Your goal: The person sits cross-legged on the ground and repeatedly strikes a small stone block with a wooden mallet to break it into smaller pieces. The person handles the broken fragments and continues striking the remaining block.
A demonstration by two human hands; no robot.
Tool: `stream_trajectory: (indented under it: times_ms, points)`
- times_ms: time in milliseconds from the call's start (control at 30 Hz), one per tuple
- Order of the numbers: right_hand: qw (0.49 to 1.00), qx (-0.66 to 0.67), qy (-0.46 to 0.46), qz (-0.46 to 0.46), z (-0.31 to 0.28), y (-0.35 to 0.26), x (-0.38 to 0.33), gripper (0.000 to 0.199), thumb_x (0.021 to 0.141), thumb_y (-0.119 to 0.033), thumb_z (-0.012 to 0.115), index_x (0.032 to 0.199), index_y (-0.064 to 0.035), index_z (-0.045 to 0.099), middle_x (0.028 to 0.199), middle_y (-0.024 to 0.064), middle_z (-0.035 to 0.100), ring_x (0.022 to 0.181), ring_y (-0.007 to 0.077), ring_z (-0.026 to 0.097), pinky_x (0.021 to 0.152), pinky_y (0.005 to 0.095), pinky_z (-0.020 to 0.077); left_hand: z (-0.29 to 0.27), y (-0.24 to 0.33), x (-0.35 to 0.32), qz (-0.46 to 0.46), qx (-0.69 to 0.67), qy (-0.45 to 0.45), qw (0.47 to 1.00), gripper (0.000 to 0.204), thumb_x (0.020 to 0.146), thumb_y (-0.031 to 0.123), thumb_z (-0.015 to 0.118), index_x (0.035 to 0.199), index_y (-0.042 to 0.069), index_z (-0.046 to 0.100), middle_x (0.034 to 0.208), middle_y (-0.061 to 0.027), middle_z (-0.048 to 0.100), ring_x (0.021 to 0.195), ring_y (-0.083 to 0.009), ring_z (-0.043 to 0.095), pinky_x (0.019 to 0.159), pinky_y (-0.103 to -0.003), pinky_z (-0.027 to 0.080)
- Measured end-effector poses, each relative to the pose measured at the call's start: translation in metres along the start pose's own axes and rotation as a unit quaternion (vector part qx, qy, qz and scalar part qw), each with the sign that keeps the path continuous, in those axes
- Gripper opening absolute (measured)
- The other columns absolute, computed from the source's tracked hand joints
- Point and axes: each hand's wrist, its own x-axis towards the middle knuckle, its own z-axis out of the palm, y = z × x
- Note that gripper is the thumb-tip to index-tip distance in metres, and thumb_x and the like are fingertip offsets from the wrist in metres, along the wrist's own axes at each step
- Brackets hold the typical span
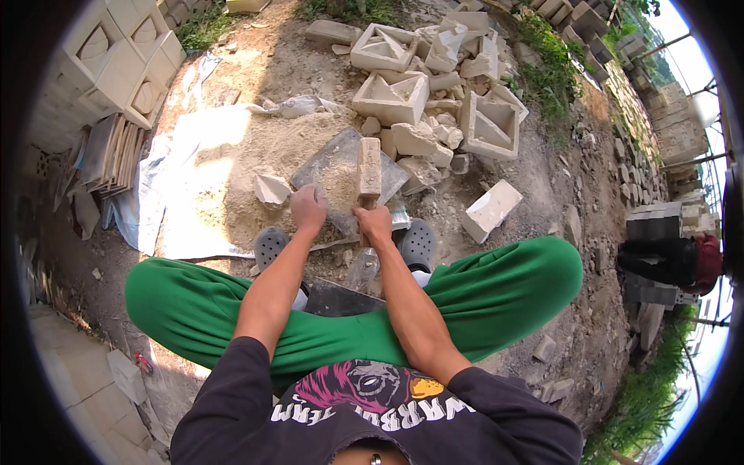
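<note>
My right hand (pixel 374 223) is closed round the short handle of a dusty wooden mallet (pixel 370 169). The mallet's long block head points away from me, above a dark flat slab (pixel 310 168). On that slab lies a heap of crushed pale stone (pixel 338 183). My left hand (pixel 308 208) is curled closed at the slab's near left edge; its fingers are partly hidden and I cannot make out what they hold. A broken pale stone chunk (pixel 271 190) rests just left of the slab. Beneath my right forearm is a clear plastic bottle (pixel 361 271).
Broken hollow blocks (pixel 387 97) and rubble are piled beyond the slab. A pale block (pixel 492 211) lies to the right. Sandy debris covers a white sheet (pixel 186 225) on the left. Moulded blocks (pixel 120 54) are stacked far left. Another person (pixel 701 263) stands far right.
</note>
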Motion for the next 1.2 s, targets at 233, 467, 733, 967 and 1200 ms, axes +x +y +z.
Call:
stream_trajectory:
  times_ms: [233,467,733,967,1200]
  points:
    - [0.992,0.12,0.012,0.038,-0.012,0.011,0.014,0.028,0.073,-0.02,0.074,0.082,0.0052,0.066,0.066,0.0103,0.066,0.051,0.0199,0.065,0.049,0.0337,0.0534,0.001,0.026,0.002,0.036,0.082,-0.016,0.996,0.024,0.09,0.025,0.065,0.111,0.015,0.072,0.115,-0.0032,0.066,0.116,-0.0234,0.054,0.101,-0.044,0.037]
    - [0.994,0.108,0.025,0.018,-0.004,0.019,0.025,0.028,0.072,-0.02,0.074,0.08,0.0057,0.067,0.064,0.0108,0.065,0.05,0.0208,0.064,0.048,0.0341,0.0516,-0.004,0.039,0.02,-0.004,0.078,-0.073,0.994,0.019,0.089,0.029,0.067,0.098,0.015,0.076,0.11,-0.0018,0.066,0.11,-0.0236,0.056,0.097,-0.043,0.038]
    - [0.993,0.115,-0.019,0.033,-0.012,-0.001,0.011,0.035,0.072,-0.026,0.074,0.084,0.0073,0.069,0.071,0.0166,0.07,0.056,0.0265,0.07,0.057,0.0376,0.0558,0.002,0.037,0.033,0.004,0.118,-0.107,0.987,0.018,0.091,0.026,0.063,0.1,0.014,0.072,0.102,-0.0066,0.064,0.107,-0.0287,0.056,0.092,-0.046,0.043]
    - [0.989,0.133,-0.016,0.055,-0.007,0.0,0.013,0.027,0.073,-0.019,0.073,0.081,0.0061,0.067,0.066,0.0127,0.066,0.053,0.0235,0.067,0.051,0.0365,0.0531,0.011,0.024,0.021,0.068,0.027,-0.058,0.996,0.029,0.093,0.024,0.058,0.115,0.007,0.067,0.118,-0.012,0.064,0.117,-0.0319,0.055,0.098,-0.048,0.042]
    - [0.99,0.132,-0.018,0.053,-0.01,-0.006,0.012,0.028,0.073,-0.021,0.073,0.08,0.0056,0.068,0.065,0.0131,0.067,0.052,0.0235,0.067,0.052,0.0357,0.0528,0.025,0.045,-0.02,0.15,0.105,-0.089,0.979,0.049,0.097,0.026,0.051,0.133,-0.007,0.054,0.145,-0.025,0.049,0.138,-0.0389,0.042,0.115,-0.049,0.029]
